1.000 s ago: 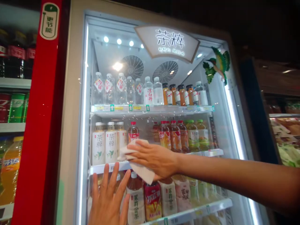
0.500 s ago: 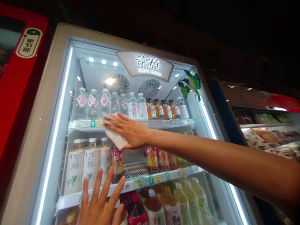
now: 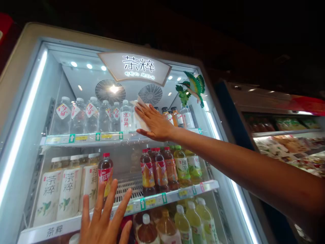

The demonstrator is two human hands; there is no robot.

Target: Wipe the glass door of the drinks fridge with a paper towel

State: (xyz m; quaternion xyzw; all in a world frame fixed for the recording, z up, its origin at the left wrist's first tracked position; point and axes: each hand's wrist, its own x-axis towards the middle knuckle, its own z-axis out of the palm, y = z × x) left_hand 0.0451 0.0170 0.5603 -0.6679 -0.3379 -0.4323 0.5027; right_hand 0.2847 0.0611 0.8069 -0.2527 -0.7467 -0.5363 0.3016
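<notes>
Higher up the glass our right hand (image 3: 154, 123) has slid, from level with the upper shelf's price strip (image 3: 83, 138) to just above it, and the red side panel has nearly left our view at the top left. That hand lies flat, fingers slightly spread, its palm pressing a folded white cloth (image 3: 140, 115) against the glass door (image 3: 119, 159) of a drinks cooler (image 3: 22, 34). The cloth pokes out past the fingertips, in front of clear water bottles (image 3: 126, 117).

Our left hand (image 3: 104, 217) is open and empty, its fingers fanned upward low on the same door, in front of a red-labelled tea bottle (image 3: 105, 173). We cannot tell whether its fingertips touch the pane.

Behind the glass, the upper shelf (image 3: 76, 140) carries the water and some small orange-drink bottles. The shelf below holds cream-labelled 茶粹 bottles (image 3: 69, 193) at the left and brown and green tea bottles (image 3: 165, 169) at the right, with a wire rack (image 3: 127, 189) between them. White light strips run down the door frame, and two round fans (image 3: 110, 91) sit under a lit sign (image 3: 134, 66), with a kingfisher sticker (image 3: 193, 86) beside it. To the right stands a second chilled case (image 3: 286, 144) of packaged food; above everything the room is dark.
</notes>
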